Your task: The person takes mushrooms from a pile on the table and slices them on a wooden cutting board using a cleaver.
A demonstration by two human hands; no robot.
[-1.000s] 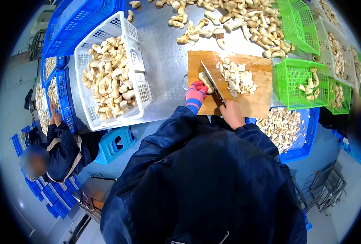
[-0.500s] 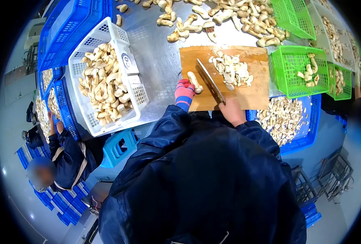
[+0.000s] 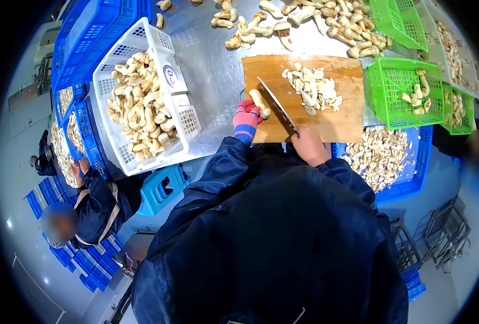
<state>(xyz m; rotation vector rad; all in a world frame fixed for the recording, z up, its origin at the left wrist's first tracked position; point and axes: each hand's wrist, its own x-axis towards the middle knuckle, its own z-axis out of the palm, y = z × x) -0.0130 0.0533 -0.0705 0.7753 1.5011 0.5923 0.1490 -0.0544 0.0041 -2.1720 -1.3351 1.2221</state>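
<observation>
My left hand [image 3: 246, 117], in a pink and blue striped glove, has its fingers closed on a whole mushroom [image 3: 259, 102] at the left side of the wooden cutting board [image 3: 341, 125]. The mushroom lies lengthwise, its near end partly hidden by the fingers. Bare and closed round a handle, my right hand [image 3: 308, 146] holds a knife [image 3: 277, 103]. Its blade slants up and left across the board, close beside the mushroom; whether they touch I cannot tell. To the right of the blade lies a pile of mushroom slices [image 3: 315, 89].
A white crate [image 3: 184, 141] of whole mushrooms stands left. Loose mushrooms [image 3: 353, 27] cover the table's far part. Right are a green basket [image 3: 382, 100] with a few pieces and a blue crate [image 3: 419, 170] of slices, set lower. Another person [image 3: 96, 210] works at far left.
The knife has shifted left over the board, nearer the mushroom. My left fingers have drawn in closer round the mushroom. The whole view has shifted slightly.
</observation>
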